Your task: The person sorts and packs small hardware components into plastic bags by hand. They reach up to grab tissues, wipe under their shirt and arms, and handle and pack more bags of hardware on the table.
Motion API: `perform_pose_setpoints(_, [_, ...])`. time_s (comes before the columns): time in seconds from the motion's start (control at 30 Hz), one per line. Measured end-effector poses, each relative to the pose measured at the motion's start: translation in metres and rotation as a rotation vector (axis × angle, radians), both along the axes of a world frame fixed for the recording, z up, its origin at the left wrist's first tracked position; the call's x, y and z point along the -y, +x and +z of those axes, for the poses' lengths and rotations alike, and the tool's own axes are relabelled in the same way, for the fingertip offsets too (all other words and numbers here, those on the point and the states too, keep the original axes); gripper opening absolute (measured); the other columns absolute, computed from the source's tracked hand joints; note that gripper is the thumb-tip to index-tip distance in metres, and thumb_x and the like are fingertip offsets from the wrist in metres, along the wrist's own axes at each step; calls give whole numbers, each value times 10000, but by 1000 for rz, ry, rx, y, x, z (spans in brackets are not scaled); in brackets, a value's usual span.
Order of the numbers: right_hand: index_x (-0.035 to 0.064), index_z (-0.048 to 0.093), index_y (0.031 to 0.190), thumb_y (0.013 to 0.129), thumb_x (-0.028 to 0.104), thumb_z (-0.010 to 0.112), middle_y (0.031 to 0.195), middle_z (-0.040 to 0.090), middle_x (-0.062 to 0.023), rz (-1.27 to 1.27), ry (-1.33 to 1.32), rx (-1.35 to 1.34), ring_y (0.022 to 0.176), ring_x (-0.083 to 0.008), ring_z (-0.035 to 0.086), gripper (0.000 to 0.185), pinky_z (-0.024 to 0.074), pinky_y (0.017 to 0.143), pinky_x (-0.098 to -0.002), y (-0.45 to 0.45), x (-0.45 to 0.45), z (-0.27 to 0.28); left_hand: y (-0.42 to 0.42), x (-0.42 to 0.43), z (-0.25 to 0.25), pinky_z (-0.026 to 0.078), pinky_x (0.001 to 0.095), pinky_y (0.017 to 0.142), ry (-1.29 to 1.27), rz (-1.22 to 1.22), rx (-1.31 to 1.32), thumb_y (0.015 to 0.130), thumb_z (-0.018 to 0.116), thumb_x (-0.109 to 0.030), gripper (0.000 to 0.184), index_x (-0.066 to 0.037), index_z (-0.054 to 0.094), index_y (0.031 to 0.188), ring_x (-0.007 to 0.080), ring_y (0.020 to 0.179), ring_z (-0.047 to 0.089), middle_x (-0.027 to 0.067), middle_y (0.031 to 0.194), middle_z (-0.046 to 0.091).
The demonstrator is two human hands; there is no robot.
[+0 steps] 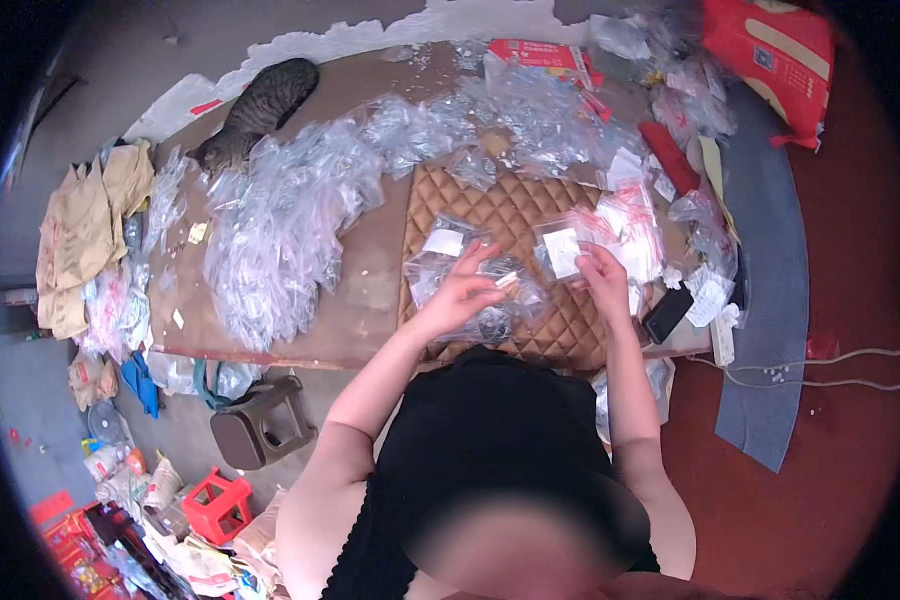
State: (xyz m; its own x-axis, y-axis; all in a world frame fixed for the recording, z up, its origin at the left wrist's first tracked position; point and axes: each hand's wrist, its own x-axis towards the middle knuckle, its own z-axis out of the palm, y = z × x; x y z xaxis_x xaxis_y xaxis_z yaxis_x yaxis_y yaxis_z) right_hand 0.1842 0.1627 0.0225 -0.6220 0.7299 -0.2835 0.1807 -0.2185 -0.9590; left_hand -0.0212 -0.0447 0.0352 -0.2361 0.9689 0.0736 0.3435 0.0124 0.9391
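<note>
My left hand [462, 293] is over several clear plastic bags on the brown quilted mat [510, 207], its fingers around a small whitish item [507, 281]. My right hand [602, 272] pinches the edge of a clear bag with a white label [562, 250], held above the mat. Another bag with a white label [443, 241] lies just beyond my left hand. Right of the mat is a pile of clear bags with red edges [642, 232].
A long heap of clear bags [280, 235] covers the table's left and back. A cat [270, 100] lies at the back left. A black phone [667, 315] lies near the right front edge. Brown paper bags [85, 235] and a stool [260, 425] stand left.
</note>
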Motion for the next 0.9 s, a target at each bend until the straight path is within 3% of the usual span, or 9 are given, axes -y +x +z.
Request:
perform_pose_setpoints(0.1, [15, 591, 1184, 966, 180, 567, 981, 622, -43, 204, -90, -59, 843, -103, 595, 275, 537, 678, -250, -36, 52, 43, 1, 2, 6, 248, 424, 1123, 118, 115, 251, 841, 705, -128, 97, -37, 672, 848, 308, 1401, 299, 126, 1462, 411])
perform_pose_setpoints(0.2, [27, 512, 1278, 970, 199, 565, 1048, 605, -59, 181, -70, -120, 904, -122, 590, 357, 531, 699, -250, -53, 94, 23, 6, 2, -14, 269, 409, 1105, 55, 287, 391, 849, 695, -121, 92, -34, 666, 852, 284, 1342, 369, 110, 1401, 457])
perform_pose_setpoints(0.37, [60, 468, 1327, 946, 146, 591, 1075, 619, -33, 142, -189, -123, 905, -100, 592, 410, 492, 671, -213, -61, 100, 20, 9, -7, -28, 351, 402, 1052, 186, 306, -139, 899, 643, -156, 136, -61, 659, 995, 293, 1254, 466, 106, 1266, 556])
perform_pose_setpoints(0.47, [66, 485, 1319, 922, 100, 605, 1075, 634, -27, 77, -271, -52, 863, -82, 605, 416, 475, 610, -204, -36, 75, 6, -40, -21, -15, 371, 392, 1037, 127, 290, 82, 888, 637, -139, 118, -53, 650, 967, 276, 1212, 510, 104, 1191, 603])
perform_pose_setpoints(0.57, [64, 499, 1314, 911, 94, 618, 1066, 638, -20, 50, -196, 104, 803, -63, 592, 421, 450, 560, -199, -2, 57, -6, -112, -53, -4, 399, 437, 1017, 18, 389, -414, 767, 619, -24, 273, -59, 633, 1038, 311, 1179, 532, 132, 1145, 621])
perform_pose_setpoints(0.67, [63, 500, 1325, 900, 95, 636, 1049, 651, -13, -146, -213, 45, 764, -56, 585, 448, 432, 535, -195, 10, 63, -2, -172, -106, -62, 343, 505, 1069, -45, 427, -745, 740, 609, -26, 310, -66, 627, 1047, 308, 1199, 520, 120, 1135, 628])
perform_pose_setpoints(0.77, [20, 558, 1176, 921, 75, 614, 1031, 636, -24, -141, -269, 149, 858, -103, 610, 266, 492, 727, -244, 16, 68, 8, -223, -156, -97, 264, 558, 1115, 189, 378, -1103, 771, 577, -66, 249, -66, 644, 1011, 306, 1219, 508, 99, 1124, 636])
perform_pose_setpoints(0.87, [17, 559, 1162, 922, 70, 613, 1009, 641, -25, -126, -233, 154, 864, -107, 612, 252, 490, 712, -245, 24, 68, -3, -263, -179, -105, 170, 539, 1164, 20, 45, -1246, 823, 523, -167, 281, -109, 685, 1046, 280, 1158, 509, 55, 1118, 629])
perform_pose_setpoints(0.9, [32, 549, 1207, 911, 89, 629, 987, 651, -17, -179, -224, 119, 796, -83, 602, 312, 468, 649, -219, 28, 68, -9, -268, -183, -89, 192, 538, 1152, -245, -61, -1392, 811, 541, -184, 269, -124, 702, 1018, 272, 1164, 510, 40, 1117, 634])
